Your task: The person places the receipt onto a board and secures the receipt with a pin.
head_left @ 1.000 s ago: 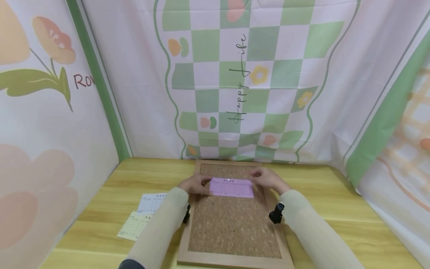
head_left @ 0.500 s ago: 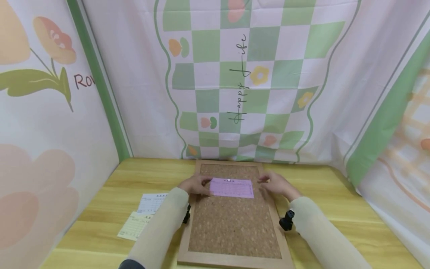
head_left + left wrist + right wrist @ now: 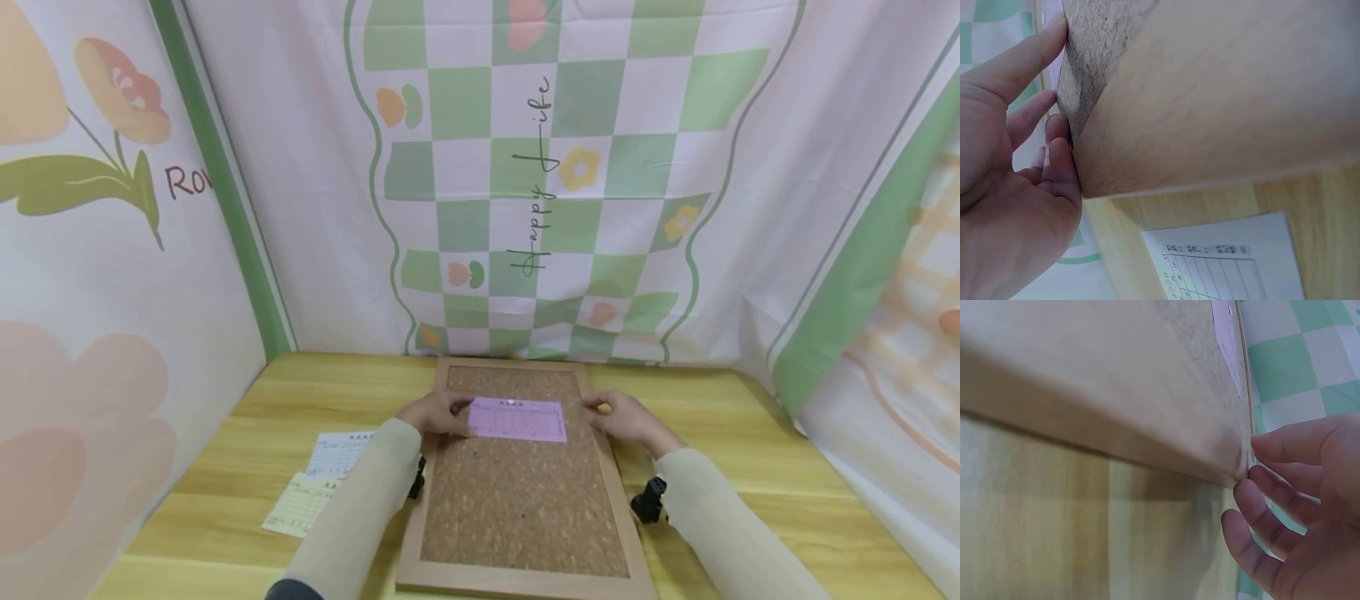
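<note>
Edging pink slip [image 3: 525, 422] — left hand [image 3: 437, 413]; cork [image 3: 521, 504] separates right hand [image 3: 624, 417].

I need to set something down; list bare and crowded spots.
Bare: the corkboard between the pink slip and near frame; the table right of the right sleeve; its far-left corner, beyond the white slip. Crowded: around the pink slip, between left hand and right hand, and where the left sleeve partly hides the white slip and yellow slip.
</note>
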{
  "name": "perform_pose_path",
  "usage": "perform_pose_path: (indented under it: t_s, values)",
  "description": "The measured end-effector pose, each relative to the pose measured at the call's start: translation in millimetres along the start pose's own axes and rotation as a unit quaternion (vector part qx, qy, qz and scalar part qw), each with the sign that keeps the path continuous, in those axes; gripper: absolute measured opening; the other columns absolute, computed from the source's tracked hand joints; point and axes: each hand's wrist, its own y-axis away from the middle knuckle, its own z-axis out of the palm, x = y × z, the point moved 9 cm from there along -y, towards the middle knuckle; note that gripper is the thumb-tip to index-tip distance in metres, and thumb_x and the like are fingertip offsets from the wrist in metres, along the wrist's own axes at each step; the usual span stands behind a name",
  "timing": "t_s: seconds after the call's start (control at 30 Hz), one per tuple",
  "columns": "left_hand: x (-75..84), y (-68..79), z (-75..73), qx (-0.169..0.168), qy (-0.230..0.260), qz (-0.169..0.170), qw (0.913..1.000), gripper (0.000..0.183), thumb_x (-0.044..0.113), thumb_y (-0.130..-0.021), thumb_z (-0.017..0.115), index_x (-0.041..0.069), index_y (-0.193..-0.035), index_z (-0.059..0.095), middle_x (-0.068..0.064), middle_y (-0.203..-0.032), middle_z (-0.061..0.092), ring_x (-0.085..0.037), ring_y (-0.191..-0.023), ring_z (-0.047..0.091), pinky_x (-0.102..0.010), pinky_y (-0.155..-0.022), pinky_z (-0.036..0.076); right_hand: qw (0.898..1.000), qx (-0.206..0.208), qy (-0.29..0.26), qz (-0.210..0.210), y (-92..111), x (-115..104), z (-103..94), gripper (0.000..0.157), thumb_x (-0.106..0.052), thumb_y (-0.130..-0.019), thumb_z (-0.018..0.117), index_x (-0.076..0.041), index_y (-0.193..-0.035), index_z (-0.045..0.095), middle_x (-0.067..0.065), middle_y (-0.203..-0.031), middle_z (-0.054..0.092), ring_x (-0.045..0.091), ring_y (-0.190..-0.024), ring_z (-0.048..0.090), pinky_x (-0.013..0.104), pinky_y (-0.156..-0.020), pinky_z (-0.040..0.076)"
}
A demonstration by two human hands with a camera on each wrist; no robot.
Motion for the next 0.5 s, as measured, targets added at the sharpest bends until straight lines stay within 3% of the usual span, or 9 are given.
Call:
perform_pose_path:
  t_s: [0.2,0.37,0.5]
  values:
    - [1.4,-0.6,-0.6,0.003,-0.009,0.006,0.9999,0.069,0.021,-0.087,0.081,0.008,-0.148,0.050,-0.014,-0.138,0.053,-0.030,-0.126,0.048,-0.047,-0.106,0.039,0.999,-0.006,-0.012,-0.042,2.6,-1.9,2.0,0.045,0.003,-0.093,0.057,0.019,-0.134,0.050,0.037,-0.135,0.049,0.055,-0.130,0.038,0.066,-0.104,0.033]
    - [1.5,0.6,-0.3,0.001,-0.003,0.001,1.0000,0.069,0.022,-0.087,0.080,0.008,-0.148,0.049,-0.015,-0.141,0.051,-0.031,-0.128,0.047,-0.047,-0.107,0.038,0.998,-0.012,-0.003,-0.066,4.8,2.8,4.4,0.051,0.000,-0.092,0.055,0.017,-0.138,0.046,0.039,-0.139,0.044,0.058,-0.131,0.034,0.067,-0.104,0.030]
    - [1.6,0.4,0.0,-0.001,0.010,-0.002,1.0000,0.070,0.021,-0.087,0.081,0.007,-0.148,0.050,-0.015,-0.143,0.050,-0.032,-0.130,0.046,-0.046,-0.108,0.038,0.998,-0.017,-0.015,-0.053,7.4,4.8,5.4,0.052,-0.002,-0.092,0.056,0.017,-0.140,0.044,0.041,-0.140,0.038,0.059,-0.132,0.029,0.069,-0.104,0.027]
